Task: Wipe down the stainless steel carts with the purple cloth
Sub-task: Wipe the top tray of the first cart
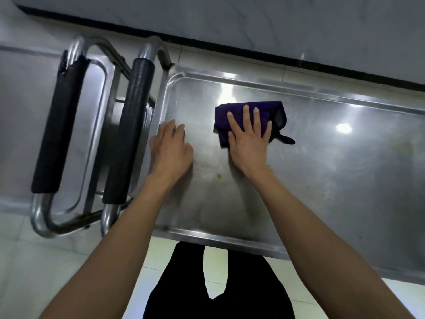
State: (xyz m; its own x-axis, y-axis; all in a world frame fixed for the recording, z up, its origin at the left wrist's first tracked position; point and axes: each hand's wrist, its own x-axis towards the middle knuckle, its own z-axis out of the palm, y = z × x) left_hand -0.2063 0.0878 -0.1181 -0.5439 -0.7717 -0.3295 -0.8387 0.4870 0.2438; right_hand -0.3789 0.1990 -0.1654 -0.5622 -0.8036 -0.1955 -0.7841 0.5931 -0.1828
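Observation:
A folded purple cloth [272, 111] with a dark trim lies on the top tray of a stainless steel cart [333, 169]. My right hand [249, 137] presses flat on the cloth with its fingers spread. My left hand [171, 150] rests on the bare tray near its left rim, fingers slightly curled, holding nothing. The tray surface shows smears and a few small green specks near its middle.
Two tubular cart handles with black foam grips [128, 132] [58, 127] stand at the left. A second steel cart [20, 100] lies behind them at far left. A wall with a dark baseboard [253, 51] runs along the far side. Pale floor tiles [46, 261] lie below.

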